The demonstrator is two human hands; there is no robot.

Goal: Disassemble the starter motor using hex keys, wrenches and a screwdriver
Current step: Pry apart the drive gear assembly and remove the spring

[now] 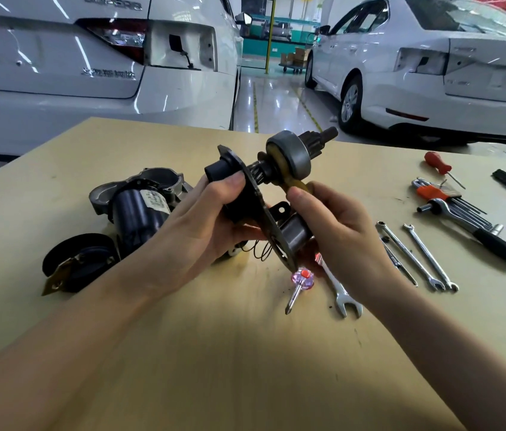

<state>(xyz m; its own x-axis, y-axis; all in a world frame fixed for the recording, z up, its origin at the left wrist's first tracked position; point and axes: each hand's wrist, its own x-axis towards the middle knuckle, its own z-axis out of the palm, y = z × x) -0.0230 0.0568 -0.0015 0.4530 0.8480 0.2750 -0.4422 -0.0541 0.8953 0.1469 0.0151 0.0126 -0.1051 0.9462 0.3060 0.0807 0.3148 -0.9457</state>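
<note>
From the head view, I have both hands up over the middle of the bench (183, 353), with the inner part of the starter motor held between them. My left hand (211, 219) is curled around the dark stub end and the flat metal plate (256, 194), thumb on top. My right hand (332, 222) is wrapped around the small cylinder below the plate, with its thumb pressing the yellowish fork lever (289, 178) that reaches up to the grey drive drum (292, 154). The toothed shaft tip (328, 133) points away toward the bench's far edge.

Already off and lying near the left edge are the motor body (135, 213) with the pale housing behind it, and a dark end cap (77, 262) nearer me. So I judge the casing work is done and I am now at separating the drive and lever from the plate.

Just under my hands, a small clear-handled screwdriver (300, 283) and an open wrench (343, 298) lie on the bench; more wrenches (416, 256) and a hex key set (444, 197) sit toward the right edge, with a red screwdriver (438, 163) near the far right corner.

Next, I think, the lever has to be worked free of the drum by hand, the left grip holding the plate steady. Whether a pin or clip holds it, I cannot tell.
</note>
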